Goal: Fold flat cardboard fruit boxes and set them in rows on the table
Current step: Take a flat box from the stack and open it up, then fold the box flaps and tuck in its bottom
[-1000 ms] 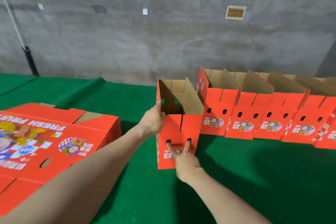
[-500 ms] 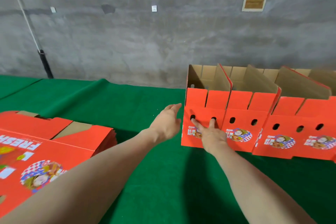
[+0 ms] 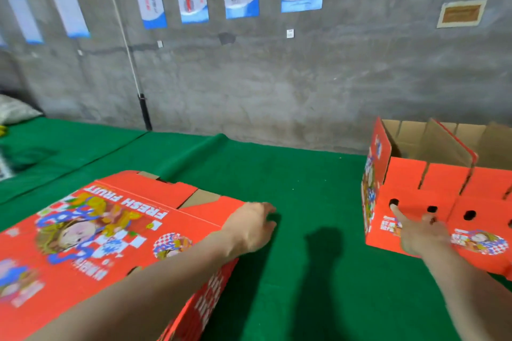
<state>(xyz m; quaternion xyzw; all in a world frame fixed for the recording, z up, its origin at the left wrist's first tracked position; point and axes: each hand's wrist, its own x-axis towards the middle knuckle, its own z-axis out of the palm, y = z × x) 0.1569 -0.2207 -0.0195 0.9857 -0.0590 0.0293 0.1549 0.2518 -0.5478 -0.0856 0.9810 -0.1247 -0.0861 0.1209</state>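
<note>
A stack of flat red fruit boxes (image 3: pixel 97 241) printed FRESH FRUIT lies at the lower left. My left hand (image 3: pixel 250 227) rests over the stack's right edge, fingers bent down over it. At the right stands a folded red box (image 3: pixel 410 191), top flaps up and brown inside showing. It is the left end of a row of folded boxes (image 3: pixel 487 202) that runs off the right edge. My right hand (image 3: pixel 418 232) touches the folded box's front with straight fingers, the index fingertip at one of its two finger holes.
The table wears a green cloth (image 3: pixel 302 191) with bare green between the stack and the row. A grey concrete wall (image 3: pixel 277 77) with several posters stands right behind the table. A white sack (image 3: pixel 13 111) lies at the far left.
The folded box was slid right against the row. My left hand left it and swung back onto the flat stack. My right hand stays on the box front.
</note>
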